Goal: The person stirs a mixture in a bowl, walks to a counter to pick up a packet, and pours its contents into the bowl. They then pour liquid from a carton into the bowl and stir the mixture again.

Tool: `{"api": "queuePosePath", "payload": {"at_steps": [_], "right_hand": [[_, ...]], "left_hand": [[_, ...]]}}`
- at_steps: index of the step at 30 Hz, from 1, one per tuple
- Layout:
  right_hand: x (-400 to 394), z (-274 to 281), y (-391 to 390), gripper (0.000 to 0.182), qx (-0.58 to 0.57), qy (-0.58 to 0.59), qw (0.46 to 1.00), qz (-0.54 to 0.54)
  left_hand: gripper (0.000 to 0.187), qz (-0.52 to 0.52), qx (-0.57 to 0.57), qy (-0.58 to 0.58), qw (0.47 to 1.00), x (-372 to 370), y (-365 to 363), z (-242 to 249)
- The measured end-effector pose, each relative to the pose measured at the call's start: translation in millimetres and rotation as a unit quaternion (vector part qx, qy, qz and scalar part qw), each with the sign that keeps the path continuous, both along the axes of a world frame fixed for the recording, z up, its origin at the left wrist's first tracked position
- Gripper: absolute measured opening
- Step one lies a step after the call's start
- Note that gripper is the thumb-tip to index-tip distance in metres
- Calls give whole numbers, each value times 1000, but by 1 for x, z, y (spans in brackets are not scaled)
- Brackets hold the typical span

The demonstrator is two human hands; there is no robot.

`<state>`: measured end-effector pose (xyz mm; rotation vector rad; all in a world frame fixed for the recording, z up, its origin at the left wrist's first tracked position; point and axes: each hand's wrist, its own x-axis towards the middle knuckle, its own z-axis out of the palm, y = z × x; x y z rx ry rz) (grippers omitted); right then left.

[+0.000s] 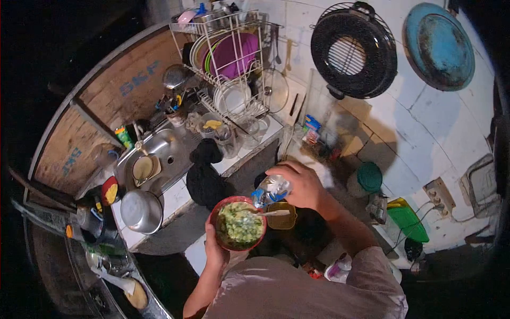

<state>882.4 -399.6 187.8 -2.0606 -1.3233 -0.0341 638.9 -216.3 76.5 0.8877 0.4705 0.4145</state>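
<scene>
tiled wall (425,125) forms the background on the right; a black round pan (382,61) and a blue lid (456,53) are mounted on it. a power outlet (440,194) is fitted lower on the same wall, with cables attached. the counter (174,201) on the left contains a steel sink (161,155), with a round item (142,168) inside. a metal pot (141,211) stands at the near corner of the counter. a white wire dish rack (261,80), loaded with plates (234,99), is located beyond the sink. a black cloth (204,181) hangs at the counter edge.

red bowl (212,226): positioned in front of the torso, between both hands. contents: a chopped green and pale mixture (240,226). a light-handled utensil (279,212) extends from the mixture over the right rim.

left hand (216,249): gripping the bowl at its near left side, thumb against the outer wall; the fingers underneath are hidden.

right hand (300,185): fingers closed around a clear and blue packet (271,190), held tilted at the upper right rim of the bowl. whether material is leaving the packet cannot be determined.

a yellow container (281,221) is visible just right of the bowl, below the utensil handle. a green-lidded container (368,177) stands farther right, near the wall.
</scene>
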Motion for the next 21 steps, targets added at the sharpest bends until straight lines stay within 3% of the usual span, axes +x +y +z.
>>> {"api": "queuePosePath", "payload": {"at_steps": [6, 13, 21], "right_hand": [[3, 7, 14, 68, -34, -114, 992, 50], [2, 0, 31, 66, -54, -93, 991, 75], [0, -5, 38, 68, -54, -77, 992, 82]], "left_hand": [[72, -4, 17, -11, 1000, 8, -1, 5], [72, 2, 41, -9, 999, 5, 2, 24], [71, 20, 34, -15, 999, -1, 6, 11]]}}
